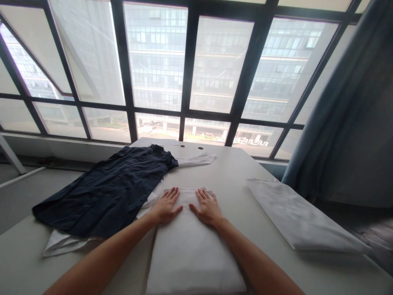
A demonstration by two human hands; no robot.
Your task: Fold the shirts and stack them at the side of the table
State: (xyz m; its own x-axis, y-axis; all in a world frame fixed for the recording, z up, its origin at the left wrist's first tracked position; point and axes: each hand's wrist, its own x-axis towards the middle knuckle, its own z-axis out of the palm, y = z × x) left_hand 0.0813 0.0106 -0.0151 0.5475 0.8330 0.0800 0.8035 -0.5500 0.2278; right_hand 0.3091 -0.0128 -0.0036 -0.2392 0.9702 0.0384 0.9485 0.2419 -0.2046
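Observation:
A folded white garment (193,254), with its narrower end away from me, lies on the white table (227,168). My left hand (167,207) rests flat on the far left part of the cloth, fingers stretched forward. On the far right part lies my right hand (207,208), palm down with the fingers extended. A small gap separates the two thumbs. Neither hand grips anything. Left of my left hand is a dark navy short-sleeved shirt (113,188), spread out over white cloth (66,242) that shows at its edges.
A white sleeve (198,159) sticks out beyond the navy shirt. On the right, a flat white sheet or bag (301,219) lies along the table edge. A blue-grey curtain (340,110) hangs at the right. Large windows (156,57) stand behind the table.

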